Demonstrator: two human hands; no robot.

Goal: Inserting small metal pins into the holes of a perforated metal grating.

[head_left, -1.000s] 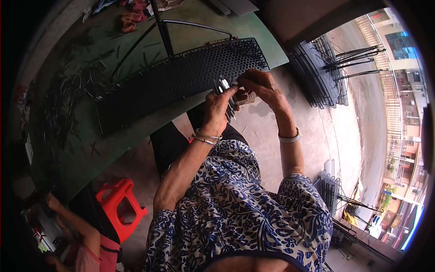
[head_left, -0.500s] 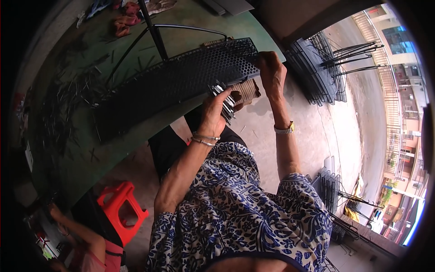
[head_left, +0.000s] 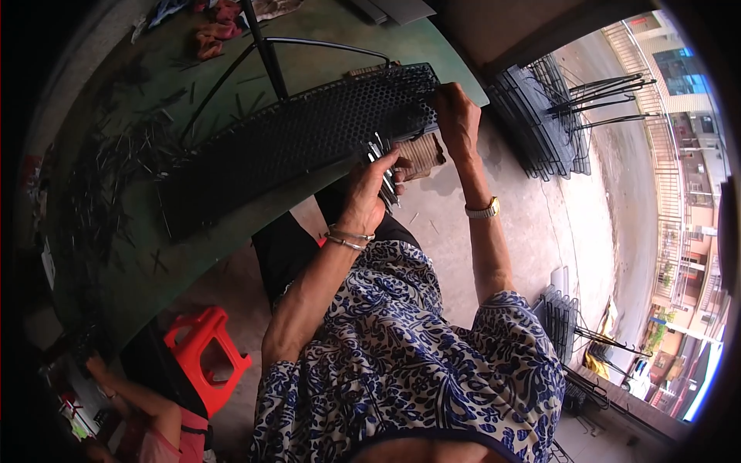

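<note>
A long black perforated metal panel (head_left: 301, 131) with a wire-like rim lies slantwise on the green table. My left hand (head_left: 363, 197) is closed around a bundle of thin shiny metal strips (head_left: 377, 147), just off the panel's near edge. At the panel's right end my right hand (head_left: 461, 123) is closed in a pinch against the corner. Its fingertips are turned away, so what they grip there is hidden.
Many loose dark strips (head_left: 116, 158) lie scattered over the left of the table (head_left: 231, 239). Black bars (head_left: 266, 62) rise behind the panel; corrugated cardboard (head_left: 422, 157) sticks out beneath it. Stacked black racks (head_left: 529, 119) stand right. A red stool (head_left: 208, 359) and another person's arm (head_left: 143, 393) are lower left.
My right hand has shifted slightly left and up along the panel's corner. My left hand stays in place with the strips, whose ends have fanned a little.
</note>
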